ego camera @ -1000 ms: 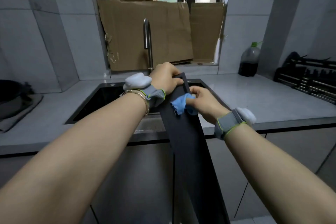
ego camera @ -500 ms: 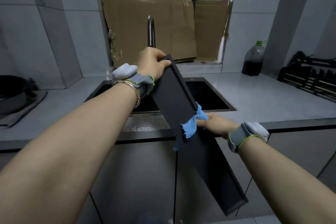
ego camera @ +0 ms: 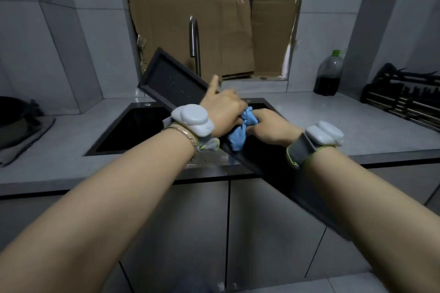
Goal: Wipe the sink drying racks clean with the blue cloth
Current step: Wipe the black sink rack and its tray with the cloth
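A grey counter (ego camera: 309,116) holding a black sink (ego camera: 133,131) runs beneath a cardboard (ego camera: 190,31)-covered window between tiled walls. Above the sink's front edge the long black drying rack (ego camera: 171,78) tilts diagonally. The left hand (ego camera: 221,112) grips its middle, and the right hand (ego camera: 271,128) clutches the blue cloth (ego camera: 240,137) against it.

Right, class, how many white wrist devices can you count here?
2. The left wrist device is strapped on the left wrist, the right wrist device on the right wrist; none seems hidden.

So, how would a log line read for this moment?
left hand: holds drying rack | right hand: grips blue cloth against rack | rack: tilted over sink
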`<control>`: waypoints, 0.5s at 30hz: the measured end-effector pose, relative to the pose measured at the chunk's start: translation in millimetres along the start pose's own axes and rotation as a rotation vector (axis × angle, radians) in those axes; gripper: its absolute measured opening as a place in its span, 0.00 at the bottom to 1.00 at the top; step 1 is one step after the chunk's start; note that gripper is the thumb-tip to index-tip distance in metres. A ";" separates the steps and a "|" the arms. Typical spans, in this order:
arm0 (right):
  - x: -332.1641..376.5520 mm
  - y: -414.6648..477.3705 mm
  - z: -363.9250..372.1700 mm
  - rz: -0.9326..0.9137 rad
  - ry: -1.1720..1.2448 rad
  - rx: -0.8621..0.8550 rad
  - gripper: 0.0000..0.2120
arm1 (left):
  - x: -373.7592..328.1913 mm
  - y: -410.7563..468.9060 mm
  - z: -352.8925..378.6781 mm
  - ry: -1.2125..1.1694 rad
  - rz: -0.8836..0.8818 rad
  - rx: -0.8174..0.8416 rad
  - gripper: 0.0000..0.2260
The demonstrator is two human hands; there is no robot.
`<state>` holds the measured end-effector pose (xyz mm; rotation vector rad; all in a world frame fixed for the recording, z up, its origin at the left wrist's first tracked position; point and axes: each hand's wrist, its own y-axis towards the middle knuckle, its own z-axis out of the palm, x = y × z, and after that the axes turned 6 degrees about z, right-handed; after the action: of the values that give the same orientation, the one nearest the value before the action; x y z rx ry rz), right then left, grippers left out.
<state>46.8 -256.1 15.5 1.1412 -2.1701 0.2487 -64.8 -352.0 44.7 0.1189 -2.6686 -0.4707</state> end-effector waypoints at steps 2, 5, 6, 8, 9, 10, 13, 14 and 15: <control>2.1 1.0 -1.7 -0.027 -0.068 0.009 0.04 | -2.7 4.1 2.9 -0.058 0.027 0.007 0.08; -5.4 -3.4 -10.8 0.014 -0.165 0.049 0.05 | 4.5 1.7 11.3 -0.201 -0.021 -0.024 0.14; -8.2 -4.6 -15.3 0.032 -0.195 0.065 0.04 | 7.1 1.4 14.5 -0.234 -0.040 -0.042 0.16; -14.7 -9.0 -22.8 0.065 -0.255 0.093 0.05 | 12.0 -4.7 19.5 -0.284 -0.082 -0.084 0.20; -20.2 -12.4 -26.3 0.082 -0.293 0.090 0.05 | 16.6 -9.8 21.3 -0.300 -0.108 -0.096 0.22; -28.1 -16.6 -30.0 0.104 -0.329 0.079 0.06 | 23.7 -15.5 23.5 -0.319 -0.138 -0.100 0.22; -53.3 -28.6 -34.4 0.194 -0.429 0.047 0.08 | 46.5 -33.5 32.2 -0.381 -0.204 -0.132 0.22; -56.2 -29.0 -32.9 0.206 -0.470 0.049 0.08 | 49.1 -37.5 34.4 -0.394 -0.212 -0.139 0.20; -55.6 -26.8 -31.2 0.204 -0.506 0.052 0.07 | 49.7 -38.3 34.8 -0.399 -0.214 -0.137 0.17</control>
<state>104.7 -221.3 0.3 1.0962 -2.7451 0.1107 -124.2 -384.9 21.6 0.2994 -3.0140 -0.8190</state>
